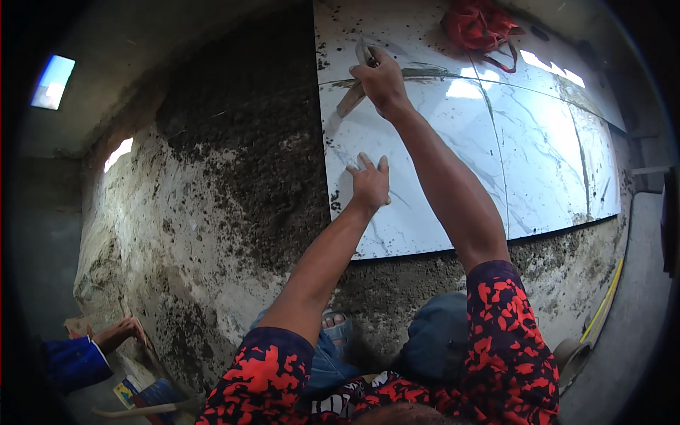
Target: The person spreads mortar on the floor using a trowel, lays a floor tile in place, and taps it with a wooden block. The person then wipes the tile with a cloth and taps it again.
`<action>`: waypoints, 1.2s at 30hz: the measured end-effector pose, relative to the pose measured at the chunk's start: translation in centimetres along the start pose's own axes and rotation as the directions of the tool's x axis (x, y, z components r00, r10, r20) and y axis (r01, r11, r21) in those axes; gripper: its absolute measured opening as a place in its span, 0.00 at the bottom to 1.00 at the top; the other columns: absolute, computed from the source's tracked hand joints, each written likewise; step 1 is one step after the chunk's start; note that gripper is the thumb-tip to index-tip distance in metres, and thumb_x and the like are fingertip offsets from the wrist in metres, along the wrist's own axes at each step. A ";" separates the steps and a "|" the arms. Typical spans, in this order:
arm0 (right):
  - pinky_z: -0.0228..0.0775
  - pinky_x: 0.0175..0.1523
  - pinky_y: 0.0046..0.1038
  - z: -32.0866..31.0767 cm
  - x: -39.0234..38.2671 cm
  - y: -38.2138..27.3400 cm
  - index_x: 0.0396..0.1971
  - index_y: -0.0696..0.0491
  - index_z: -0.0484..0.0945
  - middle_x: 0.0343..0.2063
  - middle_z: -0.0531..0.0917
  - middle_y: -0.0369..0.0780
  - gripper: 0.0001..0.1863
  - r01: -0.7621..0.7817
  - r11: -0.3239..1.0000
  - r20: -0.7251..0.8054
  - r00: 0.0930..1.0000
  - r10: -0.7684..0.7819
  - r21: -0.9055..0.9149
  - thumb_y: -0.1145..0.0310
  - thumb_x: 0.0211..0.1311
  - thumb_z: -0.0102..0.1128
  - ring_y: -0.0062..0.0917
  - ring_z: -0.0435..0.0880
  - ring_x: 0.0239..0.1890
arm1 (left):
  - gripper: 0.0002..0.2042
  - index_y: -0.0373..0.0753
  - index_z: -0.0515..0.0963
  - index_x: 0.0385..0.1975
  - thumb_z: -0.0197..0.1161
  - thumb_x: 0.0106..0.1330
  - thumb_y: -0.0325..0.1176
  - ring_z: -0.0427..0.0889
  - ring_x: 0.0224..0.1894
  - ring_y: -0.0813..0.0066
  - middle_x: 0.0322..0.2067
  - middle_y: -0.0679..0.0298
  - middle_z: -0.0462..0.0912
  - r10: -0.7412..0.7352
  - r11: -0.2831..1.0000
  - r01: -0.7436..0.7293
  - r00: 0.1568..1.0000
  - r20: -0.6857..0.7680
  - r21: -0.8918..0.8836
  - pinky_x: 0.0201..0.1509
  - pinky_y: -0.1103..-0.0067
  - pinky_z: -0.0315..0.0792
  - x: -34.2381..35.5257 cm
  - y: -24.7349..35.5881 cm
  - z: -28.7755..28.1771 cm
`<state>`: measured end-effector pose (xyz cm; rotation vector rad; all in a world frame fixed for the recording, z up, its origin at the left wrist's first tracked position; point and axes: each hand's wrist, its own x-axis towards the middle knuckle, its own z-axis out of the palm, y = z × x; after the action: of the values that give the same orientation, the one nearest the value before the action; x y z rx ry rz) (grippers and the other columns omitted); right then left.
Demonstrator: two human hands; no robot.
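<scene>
Far left up top there's one bright rectangular opening (53, 81), and at lower left a co-worker's royal-blue sleeve (78, 361) with at least one hand (126, 330) poking out (too small to tell what those fingers are doing). Next comes a band of dark, crumbly grey mortar (241, 92), running right up to the slabs' left edge.

Center of the frame: the left hand (370, 187) is palm down, fingers spread wide on a glossy white marble-look tile (418, 212), probably to steady the lean. Just above, the right hand (386, 85) has its fingers wrapped around one tool with a flat greyish-brown bar end (351, 99), over that same tile near its upper left corner. Can't tell exactly what kind; the firm grip looks meant for control.

I count at least four slabs, split by two clear seams; a grey-smeared line further right might be a third. One crumpled red bag (478, 27) sits on them at upper right, maybe parked there for easy reach. Far right: a yellow strip (603, 301) near the frame's edge.
</scene>
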<state>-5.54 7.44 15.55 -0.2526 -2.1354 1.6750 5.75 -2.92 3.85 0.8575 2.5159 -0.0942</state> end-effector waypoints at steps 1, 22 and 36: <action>0.69 0.41 0.30 -0.1 -0.3 -0.9 0.45 0.63 0.72 0.31 0.80 0.47 0.25 0.015 0.985 -0.062 0.998 -0.004 0.174 0.67 0.43 0.59 0.33 0.79 0.35 | 0.53 0.35 0.48 0.64 0.73 0.41 0.48 0.52 0.65 0.41 0.57 0.29 0.58 -0.015 1.000 0.015 0.999 0.034 -0.005 0.57 0.43 0.55 -0.1 0.0 -0.1; 0.70 0.44 0.27 -8.0 -1.9 -3.0 0.52 0.65 0.65 0.38 0.77 0.47 0.29 0.090 0.978 -0.092 0.993 -0.073 0.190 0.65 0.52 0.59 0.26 0.77 0.39 | 0.53 0.40 0.42 0.67 0.68 0.46 0.54 0.57 0.63 0.41 0.60 0.28 0.50 -0.065 0.993 0.055 0.993 0.096 0.105 0.58 0.50 0.58 0.1 0.5 -1.3; 0.56 0.61 0.31 -13.3 -1.2 1.0 0.62 0.65 0.49 0.54 0.66 0.59 0.45 -0.164 0.957 0.192 0.974 0.119 0.240 0.55 0.51 0.58 0.41 0.66 0.58 | 0.52 0.45 0.42 0.67 0.69 0.46 0.54 0.48 0.65 0.35 0.64 0.39 0.47 -0.110 0.989 0.112 0.994 0.024 -0.097 0.58 0.42 0.51 5.4 4.3 -4.5</action>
<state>1.13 19.00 16.87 -0.1914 -2.0336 2.1039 2.69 4.45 5.68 0.6748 2.5274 -0.0147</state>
